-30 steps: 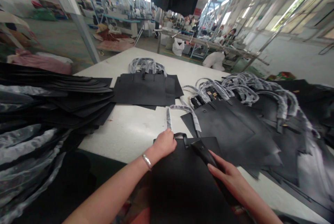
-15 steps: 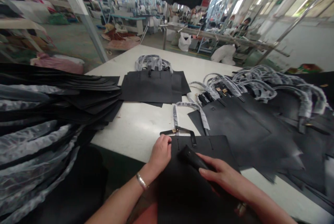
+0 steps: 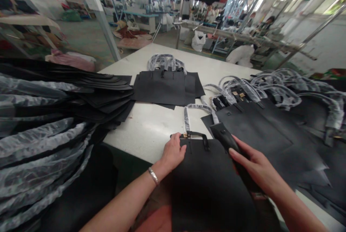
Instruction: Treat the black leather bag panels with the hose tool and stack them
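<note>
A black panel (image 3: 205, 181) lies at the table's front edge, its lower part toward me. At its upper left corner, my left hand (image 3: 174, 152) is closed on the edge, near a black strap (image 3: 198, 134) with a gold buckle. A plastic-wrapped handle (image 3: 201, 107) arches beyond the panel's top edge. My right hand (image 3: 251, 163) grips a long black leather piece (image 3: 225, 136) with a small stud near its end, held over the panel's upper right corner.
Black panels with wrapped handles are piled at the left (image 3: 108, 98) and right (image 3: 270, 131). A smaller stack (image 3: 162, 88) lies farther back on the white table (image 3: 137, 127). A metal post (image 3: 104, 26) stands beyond the table at the left.
My right hand has moved right with the black leather piece, from over the panel's middle to its upper right corner. My left hand stays at the upper left corner. The view has shifted slightly.
</note>
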`<state>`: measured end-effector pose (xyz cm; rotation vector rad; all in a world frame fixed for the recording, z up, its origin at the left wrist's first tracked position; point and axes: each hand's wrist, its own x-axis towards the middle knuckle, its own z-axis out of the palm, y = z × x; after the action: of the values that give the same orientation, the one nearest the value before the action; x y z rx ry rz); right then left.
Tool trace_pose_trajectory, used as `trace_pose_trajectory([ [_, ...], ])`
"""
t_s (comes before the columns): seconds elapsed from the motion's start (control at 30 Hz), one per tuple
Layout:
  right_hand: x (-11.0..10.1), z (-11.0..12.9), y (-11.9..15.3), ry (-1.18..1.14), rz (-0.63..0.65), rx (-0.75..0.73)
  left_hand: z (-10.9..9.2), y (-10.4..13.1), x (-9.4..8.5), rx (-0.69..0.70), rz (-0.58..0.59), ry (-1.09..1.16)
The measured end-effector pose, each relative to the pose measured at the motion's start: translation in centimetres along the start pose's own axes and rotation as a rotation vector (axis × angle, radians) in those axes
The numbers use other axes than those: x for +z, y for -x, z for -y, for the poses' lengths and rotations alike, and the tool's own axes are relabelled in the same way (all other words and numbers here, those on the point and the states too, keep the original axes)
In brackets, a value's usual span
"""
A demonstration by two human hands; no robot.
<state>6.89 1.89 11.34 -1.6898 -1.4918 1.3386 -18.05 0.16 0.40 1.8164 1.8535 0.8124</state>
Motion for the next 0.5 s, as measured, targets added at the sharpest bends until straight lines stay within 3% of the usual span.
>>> trace_pose_trajectory([
  [0.17,-0.5,-1.7,2.6,0.078,0.083,0.042,-1.0,-4.0,-0.2,0.15,-0.006,-0.206],
  [0.33,0.3,-2.8,4.0,0.138,0.169,0.047,-1.7,-7.2,-0.9,0.156,0.234,-0.22],
  [0.5,-0.5,-1.9,4.4,0.098,0.158,0.08,-3.0,-6.6,-2.9,0.12,0.43,-0.087],
])
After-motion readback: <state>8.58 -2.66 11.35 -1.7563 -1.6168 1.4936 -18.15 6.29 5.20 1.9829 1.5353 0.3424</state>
